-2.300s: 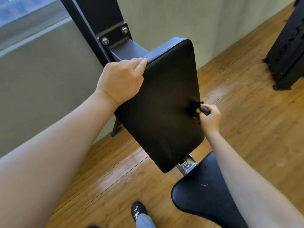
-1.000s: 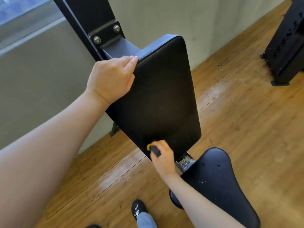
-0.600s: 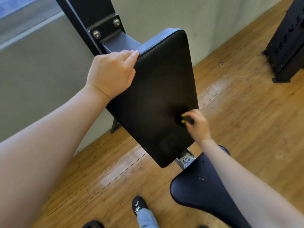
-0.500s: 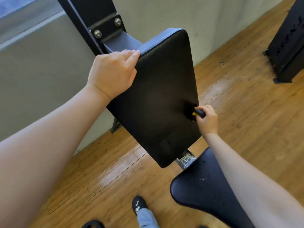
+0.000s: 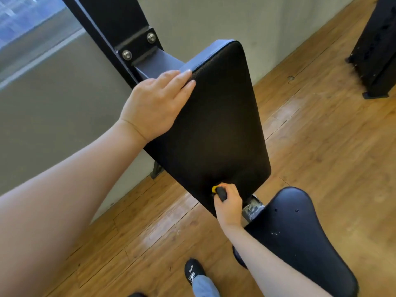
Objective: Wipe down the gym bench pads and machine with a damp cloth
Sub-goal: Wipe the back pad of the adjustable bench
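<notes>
A: So, starting at the left: the left hand [image 5: 155, 105] lies on the upper left edge of the back pad [image 5: 216, 125], fingers straight and close together, their tips just reaching over onto the black face. It presses, it does not grip.

B: Then that's my first worry. With nothing curled round the edge, a hard rub lower down could make the palm slide off, I'd judge, more so if the vinyl is damp.

A: Beyond those fingertips is the black post [image 5: 111, 24] with its two bolts [image 5: 138, 46]. Not touched.

B: And the machine is part of the job, so it could be forgotten. Further right?

A: The right hand [image 5: 228, 203] is at the pad's lower edge, fingers curled tight round a small black and yellow thing [image 5: 218, 190], held against the vinyl.

B: Is it the cloth?

A: I can't tell. It looks more like a handle than fabric. If it is hard, I'd expect it to scuff the cover, or skip off the bottom edge.

B: What lies past the knuckles?

A: Just beside them a bare metal bracket [image 5: 252, 207]; below the wrist the seat pad [image 5: 300, 236], marked with pale specks.

B: So a slip could bark the knuckles on metal.
</notes>
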Action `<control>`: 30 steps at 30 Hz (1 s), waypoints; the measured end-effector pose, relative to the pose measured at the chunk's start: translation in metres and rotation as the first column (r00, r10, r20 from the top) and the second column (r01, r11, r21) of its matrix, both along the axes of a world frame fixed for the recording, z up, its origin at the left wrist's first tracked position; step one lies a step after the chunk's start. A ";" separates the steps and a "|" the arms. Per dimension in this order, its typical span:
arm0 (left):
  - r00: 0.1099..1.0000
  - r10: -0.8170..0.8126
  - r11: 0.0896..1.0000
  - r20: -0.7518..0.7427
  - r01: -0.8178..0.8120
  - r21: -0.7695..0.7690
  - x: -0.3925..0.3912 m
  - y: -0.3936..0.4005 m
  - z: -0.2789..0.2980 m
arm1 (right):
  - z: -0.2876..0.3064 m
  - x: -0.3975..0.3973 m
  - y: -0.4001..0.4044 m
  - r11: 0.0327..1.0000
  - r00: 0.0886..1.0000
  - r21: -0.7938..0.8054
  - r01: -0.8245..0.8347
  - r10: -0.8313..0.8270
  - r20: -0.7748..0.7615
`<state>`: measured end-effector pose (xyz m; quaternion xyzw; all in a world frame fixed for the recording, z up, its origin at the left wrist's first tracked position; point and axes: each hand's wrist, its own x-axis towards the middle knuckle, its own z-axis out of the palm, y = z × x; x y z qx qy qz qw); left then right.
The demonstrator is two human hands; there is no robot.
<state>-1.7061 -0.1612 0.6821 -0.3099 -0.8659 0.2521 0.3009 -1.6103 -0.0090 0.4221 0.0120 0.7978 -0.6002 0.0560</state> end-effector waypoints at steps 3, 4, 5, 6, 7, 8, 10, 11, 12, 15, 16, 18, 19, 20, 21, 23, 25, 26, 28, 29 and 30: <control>1.000 0.003 1.000 -0.008 -0.003 0.010 -0.001 -0.001 -0.002 | 0.002 -0.029 0.033 0.997 0.995 0.021 -0.075 0.077 -0.062; 1.000 0.009 1.000 -0.011 -0.008 0.011 -0.001 -0.002 -0.002 | 0.006 -0.047 0.049 1.000 0.999 -0.007 0.019 -0.019 -0.041; 1.000 0.012 1.000 -0.015 -0.012 0.010 -0.001 -0.002 -0.003 | 0.009 -0.067 0.066 0.988 0.988 -0.037 0.153 -0.153 0.003; 1.000 0.011 1.000 -0.016 -0.011 0.009 -0.001 -0.002 -0.002 | 0.011 -0.087 0.081 0.961 0.962 -0.044 0.272 -0.270 0.044; 1.000 0.009 1.000 -0.014 -0.008 0.011 -0.001 -0.001 -0.002 | 0.013 -0.105 0.093 0.939 0.937 -0.025 0.344 -0.342 0.068; 1.000 0.008 1.000 -0.011 -0.008 0.015 -0.001 -0.001 -0.002 | 0.014 -0.119 0.100 0.934 0.931 0.004 0.357 -0.356 0.079; 1.000 0.010 1.000 -0.007 -0.010 0.021 -0.001 -0.002 -0.001 | 0.013 -0.131 0.098 0.961 0.956 0.020 0.277 -0.278 0.097; 1.000 0.011 1.000 -0.006 -0.011 0.022 -0.001 -0.002 -0.002 | 0.011 -0.127 0.090 0.971 0.965 0.011 0.238 -0.237 0.116; 1.000 0.012 1.000 -0.006 -0.012 0.021 -0.001 -0.002 -0.002 | 0.010 -0.118 0.079 0.976 0.967 -0.010 0.219 -0.216 0.135; 1.000 0.005 1.000 -0.008 -0.004 0.028 -0.001 -0.001 -0.002 | 0.011 -0.065 0.040 0.974 0.967 -0.076 0.213 -0.199 0.160; 1.000 0.004 1.000 -0.010 -0.004 0.028 -0.001 -0.001 -0.002 | 0.012 -0.044 0.027 0.980 0.973 -0.076 0.185 -0.172 0.152; 1.000 0.006 1.000 -0.014 -0.006 0.028 -0.001 -0.001 -0.002 | 0.015 -0.001 0.004 0.993 0.988 -0.086 0.078 -0.066 0.139; 1.000 0.009 1.000 -0.014 -0.008 0.030 0.000 -0.001 -0.002 | 0.016 0.017 -0.006 0.996 0.992 -0.089 -0.003 0.014 0.125; 1.000 0.011 0.999 -0.012 -0.011 0.032 0.000 -0.001 -0.002 | 0.015 0.031 -0.014 0.992 0.990 -0.084 -0.093 0.101 0.099; 1.000 0.012 0.999 -0.011 -0.012 0.035 0.000 -0.001 -0.002 | 0.014 0.040 -0.020 0.982 0.981 -0.078 -0.172 0.178 0.081; 1.000 0.009 0.999 -0.014 -0.008 0.039 0.000 -0.001 -0.001 | 0.011 0.043 -0.022 0.963 0.962 -0.047 -0.267 0.269 0.040; 1.000 0.008 0.999 -0.016 -0.007 0.041 0.000 -0.001 -0.002 | 0.005 0.034 -0.014 0.952 0.952 -0.004 -0.306 0.306 0.015; 1.000 0.006 0.999 -0.017 -0.006 0.042 0.000 -0.002 -0.002 | 0.002 0.026 -0.007 0.949 0.949 0.031 -0.315 0.315 0.001; 1.000 0.005 0.999 -0.017 -0.004 0.043 0.000 -0.003 -0.003 | -0.001 0.001 0.016 0.972 0.974 0.055 -0.227 0.226 0.023; 1.000 0.006 0.999 -0.019 -0.005 0.042 0.000 -0.003 -0.003 | -0.001 -0.019 0.032 0.993 0.992 0.035 -0.115 0.113 0.056; 1.000 0.003 0.999 -0.021 -0.002 0.040 0.000 -0.003 -0.003 | 0.000 -0.043 0.049 1.000 0.997 0.020 0.008 -0.010 0.082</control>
